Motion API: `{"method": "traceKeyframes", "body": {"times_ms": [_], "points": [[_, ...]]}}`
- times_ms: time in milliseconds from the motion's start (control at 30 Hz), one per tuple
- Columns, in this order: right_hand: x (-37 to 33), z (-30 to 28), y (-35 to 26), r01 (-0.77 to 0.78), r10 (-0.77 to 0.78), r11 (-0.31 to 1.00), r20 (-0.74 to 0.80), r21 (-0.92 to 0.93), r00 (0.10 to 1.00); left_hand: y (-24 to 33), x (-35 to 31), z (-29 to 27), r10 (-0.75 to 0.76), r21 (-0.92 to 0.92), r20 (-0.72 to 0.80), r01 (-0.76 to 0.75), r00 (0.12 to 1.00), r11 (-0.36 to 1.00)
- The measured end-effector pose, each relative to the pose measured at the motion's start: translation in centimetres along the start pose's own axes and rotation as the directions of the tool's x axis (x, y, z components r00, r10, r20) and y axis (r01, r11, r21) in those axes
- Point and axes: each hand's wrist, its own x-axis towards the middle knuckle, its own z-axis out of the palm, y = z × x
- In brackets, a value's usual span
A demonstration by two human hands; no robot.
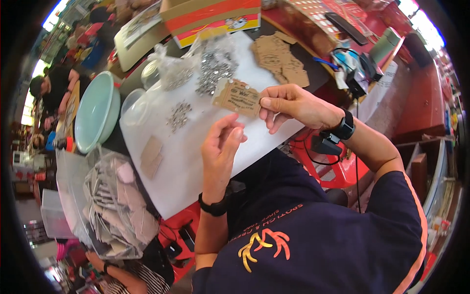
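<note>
Between thumb and fingers, my right hand (289, 105) pinches the right edge of a small brown printed card (235, 98), raised over the white work surface (188, 166). My left hand (223, 147) is just below the card, its fingers loosely curled and apart, with nothing visible in them. Left of the card lies a small loose heap of shiny metal pieces (178, 116). Beyond it, a clear bag (215, 63) spills many similar pieces. A second clear bag (175, 73) sits to its left. Flat brown card pieces (152, 156) lie near the left edge.
A pale green basin (98, 111) and a clear bin of cards (117, 206) stand at the left. A cardboard box (210, 22) and torn cardboard (280, 58) are at the far side. Right are a green bottle (386, 45) and red stool (335, 169). Another person's arm (122, 277) shows lower left.
</note>
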Motion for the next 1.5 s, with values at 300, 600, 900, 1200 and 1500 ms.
{"method": "traceKeyframes", "body": {"times_ms": [300,600,900,1200,1500], "points": [[5.3,5.0,-0.2,0.004,0.016,0.992,0.159,-0.125,0.987,1.4,-0.8,-2.2,0.063,-0.203,-0.286,-0.125,0.956,0.971],[7.7,6.5,-0.2,0.004,0.024,0.988,0.175,-0.156,0.984,1.7,-1.9,-4.2,0.092,-0.157,-0.355,-0.156,0.93,0.975],[9.2,8.2,0.9,0.095,-0.056,0.97,0.171,-0.224,0.984,1.2,-2.2,-5.3,0.065,-0.256,-0.352,-0.163,0.934,0.953],[10.2,9.4,2.3,0.287,-0.238,0.882,0.172,-0.374,0.956,0.3,-3.2,-6.9,-0.024,-0.261,-0.341,-0.07,0.94,0.963],[15.0,3.6,0.4,0.264,-0.281,0.833,0.038,-0.487,0.959,-1.0,-4.2,-8.8,0.02,-0.246,-0.503,-0.165,0.864,0.955]]}}
